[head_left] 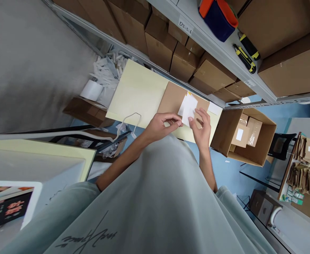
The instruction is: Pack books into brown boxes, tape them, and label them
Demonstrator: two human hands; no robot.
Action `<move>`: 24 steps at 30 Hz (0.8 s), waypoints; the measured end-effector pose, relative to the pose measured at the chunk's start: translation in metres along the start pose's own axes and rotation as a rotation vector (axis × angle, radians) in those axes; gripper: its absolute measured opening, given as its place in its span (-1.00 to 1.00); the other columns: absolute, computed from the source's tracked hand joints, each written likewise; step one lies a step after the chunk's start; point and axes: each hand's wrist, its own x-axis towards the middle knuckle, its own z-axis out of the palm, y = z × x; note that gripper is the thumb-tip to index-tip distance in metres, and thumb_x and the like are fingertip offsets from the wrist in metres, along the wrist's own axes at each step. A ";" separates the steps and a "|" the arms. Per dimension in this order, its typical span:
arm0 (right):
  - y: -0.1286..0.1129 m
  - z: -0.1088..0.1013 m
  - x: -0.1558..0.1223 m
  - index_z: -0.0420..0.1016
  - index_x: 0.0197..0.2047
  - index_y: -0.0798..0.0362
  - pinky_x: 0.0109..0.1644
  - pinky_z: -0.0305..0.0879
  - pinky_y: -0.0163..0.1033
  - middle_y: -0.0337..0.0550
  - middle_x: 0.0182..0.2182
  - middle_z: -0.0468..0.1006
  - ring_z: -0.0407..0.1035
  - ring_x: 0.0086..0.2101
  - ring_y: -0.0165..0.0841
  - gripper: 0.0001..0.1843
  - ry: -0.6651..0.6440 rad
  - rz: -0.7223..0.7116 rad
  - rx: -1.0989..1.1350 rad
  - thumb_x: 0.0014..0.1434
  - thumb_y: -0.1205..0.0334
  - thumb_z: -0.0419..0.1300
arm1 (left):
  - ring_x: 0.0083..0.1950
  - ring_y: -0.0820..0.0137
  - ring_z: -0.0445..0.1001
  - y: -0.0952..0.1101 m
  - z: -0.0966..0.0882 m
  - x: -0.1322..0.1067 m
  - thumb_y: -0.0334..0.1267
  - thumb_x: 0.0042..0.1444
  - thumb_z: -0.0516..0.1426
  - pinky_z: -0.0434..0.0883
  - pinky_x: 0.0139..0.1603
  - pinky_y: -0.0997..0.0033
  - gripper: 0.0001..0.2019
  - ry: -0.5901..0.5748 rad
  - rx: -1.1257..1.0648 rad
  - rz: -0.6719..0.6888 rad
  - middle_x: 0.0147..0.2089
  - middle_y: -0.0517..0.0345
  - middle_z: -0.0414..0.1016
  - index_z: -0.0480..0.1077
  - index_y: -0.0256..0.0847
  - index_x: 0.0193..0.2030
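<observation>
A white paper label (190, 108) is upright in front of me, over a flat brown cardboard piece (169, 97) on the pale yellow table (135, 91). A second white layer shows behind its left edge; whether the two are joined I cannot tell. My left hand (163, 125) is closed in a pinch at the label's lower left corner. At the lower right edge, my right hand (202, 128) has its thumb against the label, with the other fingers curled and raised. Another white slip (215, 108) lies at the table's right end.
Shelves with cardboard boxes (184, 60) run behind the table, two utility knives (245, 58) on the upper one. An open carton (224, 135) holding smaller boxes stands right. At left are a paper roll (91, 90), a white cable (118, 132) and a crumpled white pile (108, 70).
</observation>
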 end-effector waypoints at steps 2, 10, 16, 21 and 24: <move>-0.005 -0.002 -0.004 0.69 0.09 -0.09 0.31 0.47 0.12 0.04 0.20 0.57 0.42 0.28 -0.10 -0.68 -0.026 -0.060 -0.040 0.49 -0.07 0.25 | -0.17 0.33 0.62 0.000 0.001 -0.001 -0.08 0.30 0.26 0.55 -0.10 0.39 -0.77 0.015 0.040 0.014 -0.20 0.07 0.71 0.65 -0.19 -0.20; -0.021 -0.003 -0.017 0.72 -0.14 -0.09 0.10 0.51 -0.02 -0.12 -0.20 0.63 0.54 -0.07 -0.19 -0.82 -0.125 -0.167 -0.062 0.46 0.07 0.32 | -0.19 0.38 0.56 -0.004 0.004 -0.005 -0.21 0.31 0.22 0.48 -0.13 0.42 -0.84 0.010 0.162 0.135 -0.21 0.12 0.67 0.63 -0.17 -0.23; -0.018 0.006 -0.013 0.61 -0.26 -0.08 0.05 0.48 -0.03 -0.14 -0.25 0.61 0.50 -0.11 -0.19 -0.82 -0.140 -0.095 0.014 0.42 0.12 0.30 | -0.19 0.38 0.56 -0.014 0.002 -0.004 -0.28 0.23 0.22 0.46 -0.14 0.39 -0.89 0.010 0.132 0.134 -0.22 0.14 0.67 0.61 -0.15 -0.25; -0.011 0.011 -0.005 0.54 -0.28 -0.05 0.00 0.46 -0.12 -0.18 -0.28 0.59 0.49 -0.18 -0.26 -0.82 -0.117 0.067 0.163 0.36 0.11 0.25 | -0.25 0.34 0.49 -0.023 -0.013 -0.002 -0.30 0.07 0.24 0.44 -0.16 0.33 -0.94 0.021 -0.117 0.020 -0.33 0.15 0.56 0.50 -0.15 -0.41; -0.006 0.013 0.001 0.55 -0.30 -0.03 -0.02 0.44 -0.15 -0.20 -0.30 0.59 0.48 -0.20 -0.27 -0.82 -0.111 0.202 0.242 0.29 0.07 0.28 | -0.31 0.33 0.41 -0.031 -0.029 -0.002 -0.23 -0.02 0.25 0.39 -0.24 0.30 -0.87 0.055 -0.413 -0.051 -0.40 0.14 0.44 0.41 -0.15 -0.50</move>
